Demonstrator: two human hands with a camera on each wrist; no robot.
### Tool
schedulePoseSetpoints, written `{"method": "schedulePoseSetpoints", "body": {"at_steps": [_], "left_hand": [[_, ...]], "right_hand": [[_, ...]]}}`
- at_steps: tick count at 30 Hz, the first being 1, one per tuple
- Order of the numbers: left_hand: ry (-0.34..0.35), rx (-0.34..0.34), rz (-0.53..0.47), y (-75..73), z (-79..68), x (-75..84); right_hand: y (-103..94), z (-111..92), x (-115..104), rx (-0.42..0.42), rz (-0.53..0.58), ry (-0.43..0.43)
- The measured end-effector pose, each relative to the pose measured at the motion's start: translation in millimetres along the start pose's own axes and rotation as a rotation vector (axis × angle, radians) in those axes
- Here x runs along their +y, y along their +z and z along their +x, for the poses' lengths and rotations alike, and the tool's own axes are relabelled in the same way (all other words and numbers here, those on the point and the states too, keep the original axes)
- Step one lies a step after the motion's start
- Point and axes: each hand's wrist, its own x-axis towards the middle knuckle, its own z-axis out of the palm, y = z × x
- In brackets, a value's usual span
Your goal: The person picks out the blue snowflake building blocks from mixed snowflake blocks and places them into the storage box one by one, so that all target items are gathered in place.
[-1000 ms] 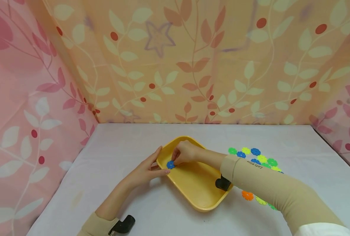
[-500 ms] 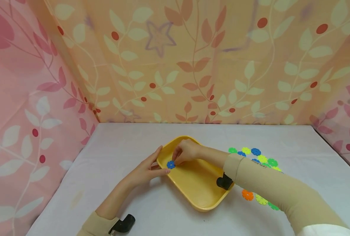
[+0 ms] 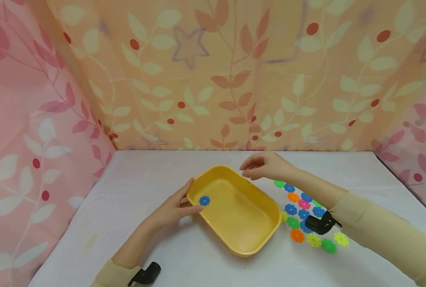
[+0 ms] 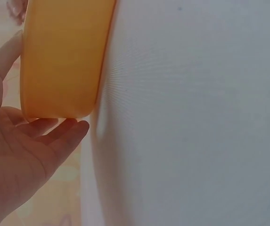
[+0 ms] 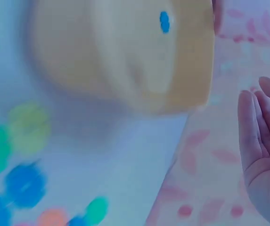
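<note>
The left hand (image 3: 171, 207) grips one corner of a yellow plastic tray (image 3: 247, 245), its thumb at the rim and its fingers against the outer end wall. In the left wrist view the tray's orange-looking side (image 4: 66, 61) sits between thumb and fingers. Inside the tray, near that thumb, lies one blue flower-shaped plastic disc (image 3: 204, 201), also seen in the right wrist view as a small blue disc (image 5: 165, 22). Holding nothing, the right hand (image 3: 267, 165) hovers past the tray's far right rim with fingers loosely bent.
Several flower-shaped discs lie on the white tablecloth right of the tray, such as an orange disc (image 3: 297, 235), a pink disc (image 3: 304, 204) and a green disc (image 3: 329, 246). The right forearm (image 3: 317, 185) passes over some of them. Patterned cloth (image 3: 213, 79) hangs behind the table.
The right hand has let go of the blue disc, leaving it in the tray, and has risen out toward the far right. The left hand keeps its grip on the tray.
</note>
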Motion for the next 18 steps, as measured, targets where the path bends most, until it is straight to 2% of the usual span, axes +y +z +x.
{"method": "schedulePoseSetpoints", "body": {"at_steps": [5, 9, 13, 18], "left_hand": [[0.014, -0.003, -0.005, -1.5, -0.7, -1.1], [0.006, -0.001, 0.004, -2.0, -1.5, -1.7], [-0.013, 0.008, 0.024, -1.3, -2.2, -1.9], [-0.009, 0.006, 0.021, 1.3, -1.0, -1.2]], "right_hand": [[-26.1, -35.2, 36.2, 0.097, 0.015, 0.094], [-40.0, -59.5, 67.8, 0.118, -0.019, 0.16], [-47.2, -80.9, 96.5, 0.125, -0.093, 0.227], [-51.2, -102.5, 122.2, 0.174, -0.26, 0.266]]}}
